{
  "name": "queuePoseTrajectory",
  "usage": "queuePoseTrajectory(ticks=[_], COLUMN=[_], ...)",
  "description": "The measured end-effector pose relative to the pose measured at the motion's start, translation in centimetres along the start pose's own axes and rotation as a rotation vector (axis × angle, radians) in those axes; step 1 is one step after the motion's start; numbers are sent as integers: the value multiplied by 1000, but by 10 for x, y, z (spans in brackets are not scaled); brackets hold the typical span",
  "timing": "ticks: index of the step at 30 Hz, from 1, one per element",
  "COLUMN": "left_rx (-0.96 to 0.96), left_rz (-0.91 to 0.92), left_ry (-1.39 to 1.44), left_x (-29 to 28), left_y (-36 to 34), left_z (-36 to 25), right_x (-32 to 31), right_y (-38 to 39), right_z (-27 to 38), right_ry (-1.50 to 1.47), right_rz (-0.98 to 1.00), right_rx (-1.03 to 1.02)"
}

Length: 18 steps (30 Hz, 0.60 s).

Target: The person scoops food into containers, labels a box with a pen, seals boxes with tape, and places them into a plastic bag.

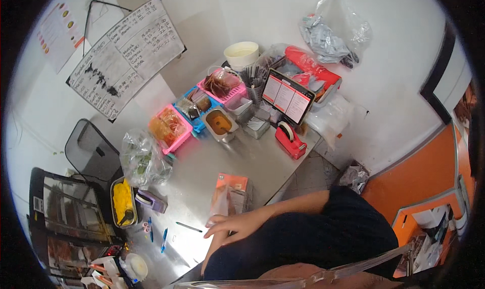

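My right arm comes in from the right. My right hand point(236, 227) lies across my left forearm near the wrist, its fingers outstretched and partly apart, holding nothing I can see. Beneath it my left forearm runs up from the lower edge. My left hand point(219, 195) is blurred, beside an orange and white box point(236, 182) on the steel table point(202, 160). Something pale and whitish is by that hand; I cannot make out what it is, nor whether the fingers grip it. A dark pen point(189, 227) lies just left of my right fingertips.
A red tape dispenser point(292, 141), a tablet point(287, 95), a steel sauce container point(220, 124) and pink basket point(171, 129) line the far side. Leftward are a plastic bag point(145, 160), a yellow-filled tray point(123, 200), a purple tape dispenser point(151, 201) and blue pen point(164, 240).
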State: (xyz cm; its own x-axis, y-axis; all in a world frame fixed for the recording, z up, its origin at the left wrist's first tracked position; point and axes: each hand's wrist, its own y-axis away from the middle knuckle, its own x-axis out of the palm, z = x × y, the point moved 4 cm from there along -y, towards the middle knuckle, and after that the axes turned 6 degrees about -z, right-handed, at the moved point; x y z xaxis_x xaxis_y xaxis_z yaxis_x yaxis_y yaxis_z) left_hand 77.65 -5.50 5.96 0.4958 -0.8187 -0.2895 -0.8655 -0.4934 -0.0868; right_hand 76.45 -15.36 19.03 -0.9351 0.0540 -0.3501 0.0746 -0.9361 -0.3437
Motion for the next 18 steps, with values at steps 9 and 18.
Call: queuePoseTrajectory(ticks=[9, 18], left_rx=[-424, 356], left_rz=[-455, 120], left_ry=[519, -646], left_x=[-31, -8], left_y=[-21, -53], left_z=[-48, -57], right_x=[-115, -41], right_y=[114, 137], right_z=[-65, -154], right_ry=[248, -1074], right_rz=[-910, -676], right_rx=[118, 605])
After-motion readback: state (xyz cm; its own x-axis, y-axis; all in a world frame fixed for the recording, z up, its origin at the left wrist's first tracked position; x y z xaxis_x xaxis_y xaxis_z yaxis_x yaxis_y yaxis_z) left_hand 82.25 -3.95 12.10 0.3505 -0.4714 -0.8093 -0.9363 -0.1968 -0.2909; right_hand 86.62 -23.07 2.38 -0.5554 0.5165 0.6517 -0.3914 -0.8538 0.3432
